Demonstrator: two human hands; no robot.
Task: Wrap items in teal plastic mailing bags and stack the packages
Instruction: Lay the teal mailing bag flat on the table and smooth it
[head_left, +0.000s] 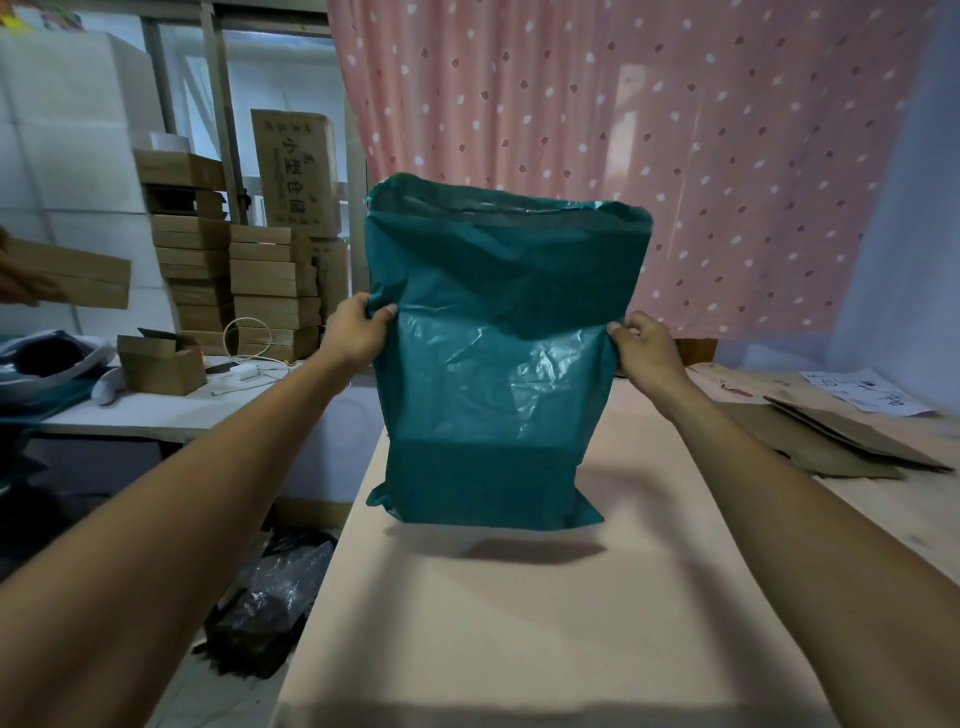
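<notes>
Bag (498, 364) is mid-frame, held upright just over the desk (519, 623). There's a shadow under it, so I'd say it isn't resting on it. Left hand (358, 330) pinches the left edge, right hand (647, 345) the right, fingers curled onto the plastic. Something boxy seems to sit at the bottom. My take: keep both grips level so the item sits square, then lay it flat before folding the open top over.

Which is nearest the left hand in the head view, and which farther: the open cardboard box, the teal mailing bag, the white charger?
1. teal mailing bag: its edge is pinched in the left hand.
2. white charger: to the left, on the side table.
3. open cardboard box: farther left on that table.
</notes>
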